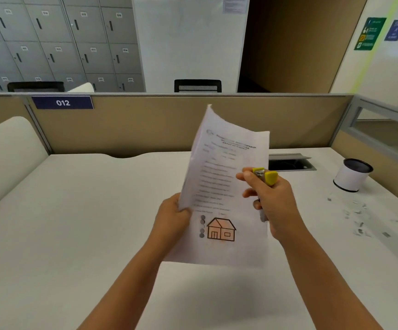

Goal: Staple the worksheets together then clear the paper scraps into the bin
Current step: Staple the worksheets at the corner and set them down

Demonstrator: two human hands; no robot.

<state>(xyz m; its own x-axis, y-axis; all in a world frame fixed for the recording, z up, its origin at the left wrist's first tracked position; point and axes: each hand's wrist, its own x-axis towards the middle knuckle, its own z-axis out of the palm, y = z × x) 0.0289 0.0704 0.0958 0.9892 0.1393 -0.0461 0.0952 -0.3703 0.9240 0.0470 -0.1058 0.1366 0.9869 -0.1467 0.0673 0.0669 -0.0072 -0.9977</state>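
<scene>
Our left hand (173,216) pinches the papers (224,186) tight | our right hand (273,201) grips the stapler (265,176) | scraps (357,217) at 3 o'clock | bin (351,175) at 2 o'clock

Beyond the white desk (74,222) and tan partition (169,122) labelled 012 (62,102), grey lockers (62,39) and possibly two chair backs (197,86).

Worksheets (226,177) text blurred; stapler (265,177) mostly hidden

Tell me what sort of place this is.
Likely a shared office: a white desk behind a partition tagged with the number plate 012, and numbered grey lockers along the far wall.
</scene>
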